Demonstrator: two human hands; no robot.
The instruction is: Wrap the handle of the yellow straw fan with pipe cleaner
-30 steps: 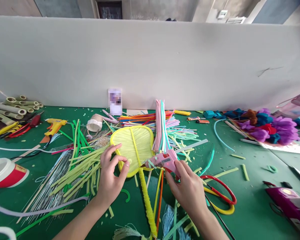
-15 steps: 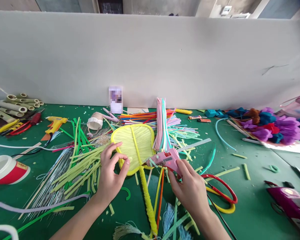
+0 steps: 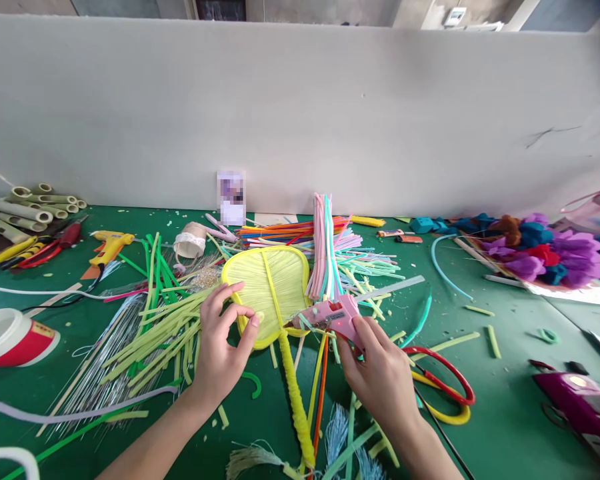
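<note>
My right hand [image 3: 380, 363] is wrapped round a pink hot glue gun [image 3: 340, 313], with a clear glue stick poking out of its back. The gun's nozzle points left, at the spot where the handle meets the face of a yellow fan [image 3: 250, 273]. That fan has a fuzzy rim, a centre rib and a wrapped handle [image 3: 296, 400] running toward me. My left hand [image 3: 225, 340] is over the fan's left edge, thumb and forefinger pinched on a small pale yellow piece [image 3: 261, 317]; the other fingers are curled loosely above it.
Yellow-green pipe cleaners [image 3: 155, 340] and silver wires [image 3: 100, 373] lie left. A pink and teal bundle [image 3: 323, 247] stands behind the fan. A yellow glue gun [image 3: 113, 247], pliers [image 3: 50, 250], a paper cup [image 3: 17, 339], red-handled scissors [image 3: 450, 370] and purple flowers [image 3: 575, 257] surround it.
Both hands, the glue gun and the fan hold almost the same positions. The view has shifted very slightly.
</note>
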